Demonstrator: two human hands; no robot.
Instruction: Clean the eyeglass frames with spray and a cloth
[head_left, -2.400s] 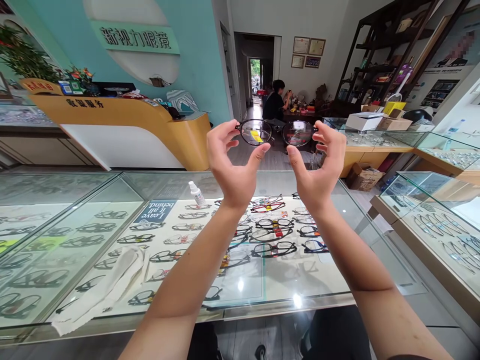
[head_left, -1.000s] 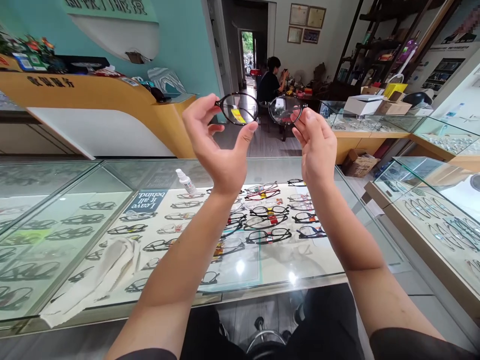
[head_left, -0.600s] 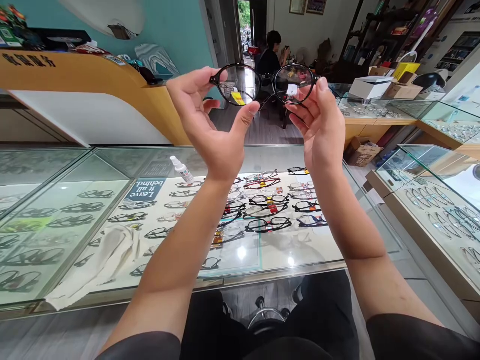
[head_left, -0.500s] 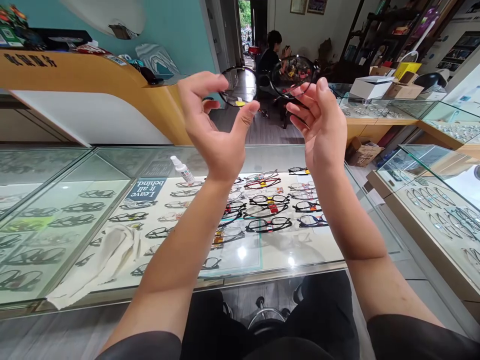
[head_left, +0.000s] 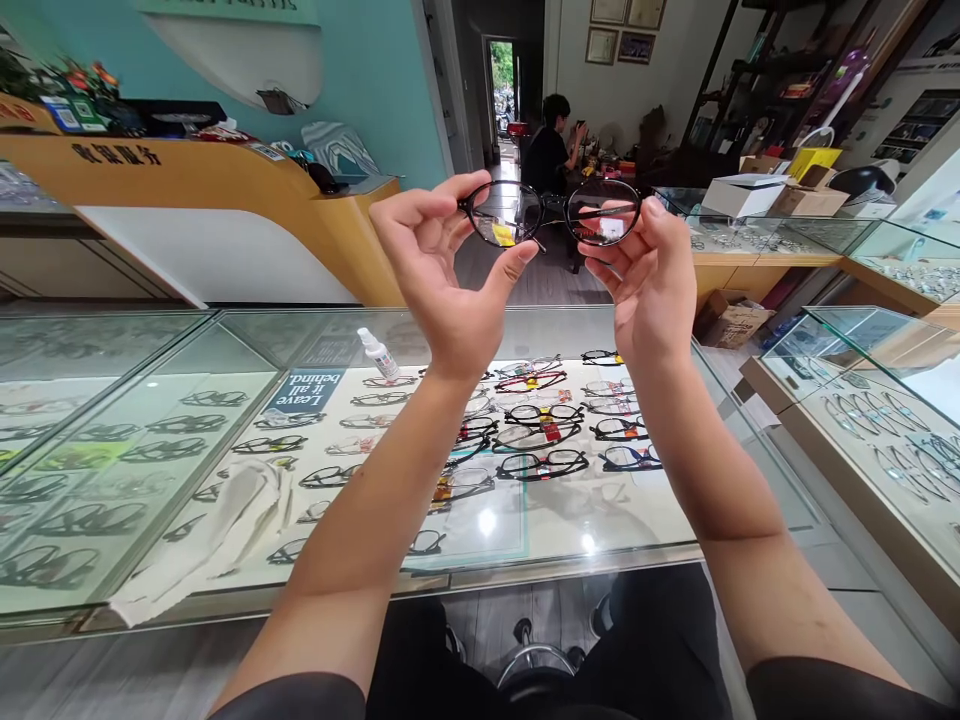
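A pair of round black-framed eyeglasses [head_left: 553, 202] is held up above the counter, its two clear lenses side by side. At the left lens, my left hand [head_left: 454, 265] grips the outer rim with its fingers, while the thumb sticks out below the lens. My right hand [head_left: 649, 265] holds the other end, its thumb at the outer edge and its fingers curled behind the right lens. A small yellow mark [head_left: 503, 234] shows low in the left lens; whether it is on the lens or behind it, I cannot tell.
Below my arms stands a glass display counter [head_left: 555, 535] with several rows of spectacle frames [head_left: 541, 463]. A white spray bottle [head_left: 377, 353] and a crumpled pale cloth [head_left: 217, 530] lie to the left. A seated person [head_left: 551, 150] is farther back; another glass case [head_left: 862, 420] stands at right.
The eyeglasses have come lower in view and turned more level, with both lenses and the bridge now plain. My hands moved down with them; the camera view has tilted slightly upward.
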